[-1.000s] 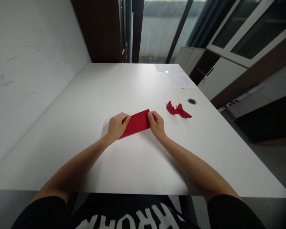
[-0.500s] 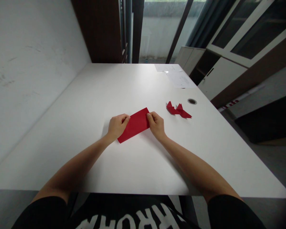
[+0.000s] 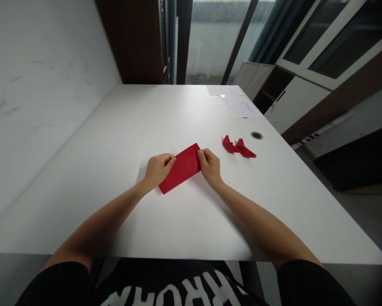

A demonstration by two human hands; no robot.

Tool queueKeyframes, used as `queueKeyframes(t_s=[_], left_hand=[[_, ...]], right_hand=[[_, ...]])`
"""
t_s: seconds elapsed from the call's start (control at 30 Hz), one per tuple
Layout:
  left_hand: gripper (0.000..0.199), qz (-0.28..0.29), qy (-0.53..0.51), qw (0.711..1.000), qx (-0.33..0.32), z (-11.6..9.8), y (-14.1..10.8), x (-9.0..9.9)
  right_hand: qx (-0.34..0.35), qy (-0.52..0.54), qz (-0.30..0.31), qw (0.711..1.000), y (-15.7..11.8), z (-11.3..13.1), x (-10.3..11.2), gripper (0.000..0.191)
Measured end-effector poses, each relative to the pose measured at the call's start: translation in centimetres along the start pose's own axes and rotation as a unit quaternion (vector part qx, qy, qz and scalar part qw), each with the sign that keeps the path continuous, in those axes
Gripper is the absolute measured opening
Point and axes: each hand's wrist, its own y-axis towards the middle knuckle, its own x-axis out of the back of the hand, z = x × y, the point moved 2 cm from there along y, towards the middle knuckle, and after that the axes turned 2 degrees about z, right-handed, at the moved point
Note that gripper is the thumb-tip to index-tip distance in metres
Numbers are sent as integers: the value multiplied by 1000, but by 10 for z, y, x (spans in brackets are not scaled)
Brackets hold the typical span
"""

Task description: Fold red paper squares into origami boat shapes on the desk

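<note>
A red sheet of paper (image 3: 185, 168), long and rectangular, is held at a slant between my hands above the white table (image 3: 184, 229). My left hand (image 3: 159, 170) is closed on its left part, thumb on top and fingers curled at the upper edge. At the right end, my right hand (image 3: 210, 166) pinches the paper with the thumb on its face; the fingers behind are hidden. To the right of that hand, two red folded paper figures (image 3: 230, 146) with pointed tips rest on the table, touching or nearly so.
White printed sheets (image 3: 241, 106) lie at the table's far right corner. A round cable hole (image 3: 256, 135) is set in the tabletop near the right edge. A white wall (image 3: 50, 93) borders the left side, and cabinets (image 3: 297, 102) stand beyond the right edge.
Both hands have shifted very slightly to the right with the red paper. Its lower left corner has dipped a little, and the sheet bows slightly more. The folded figures have stayed put.
</note>
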Motion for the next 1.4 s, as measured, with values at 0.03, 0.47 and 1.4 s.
queueKeyframes(t_s=[0.03,0.47,1.4], left_hand=[[27,-6,-8,1000,8,2,0,-1],[32,-47,-166,980,102,21,1,-12],[32,-28,-193,973,120,41,-1,-33]], right_hand=[[-7,26,-2,1000,1,-1,0,38],[-168,195,119,959,-16,-15,-32,50],[-138,209,-15,968,10,-42,-12,47]])
